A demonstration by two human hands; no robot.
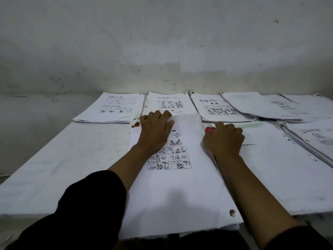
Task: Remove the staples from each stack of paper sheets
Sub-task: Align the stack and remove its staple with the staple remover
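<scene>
— What is happening at the table (54, 168)?

— A person's left hand (155, 129) lies open and flat on the nearest paper stack (176, 192), pinning its folded-back top sheet; the right hand (224, 137), just right of that stack, is closed around a red-tipped tool (209, 129).

— Where are the risks?

— Should the left hand lift, the fold could spring back and hide the corner — and a hurried pull may tear the sheet. More stacks (111, 109) wait beyond.

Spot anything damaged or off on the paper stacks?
Yes: brown stains mark the front stack, one at its far-left corner and one near its near-right corner. The right-hand stacks overlap askew.
</scene>
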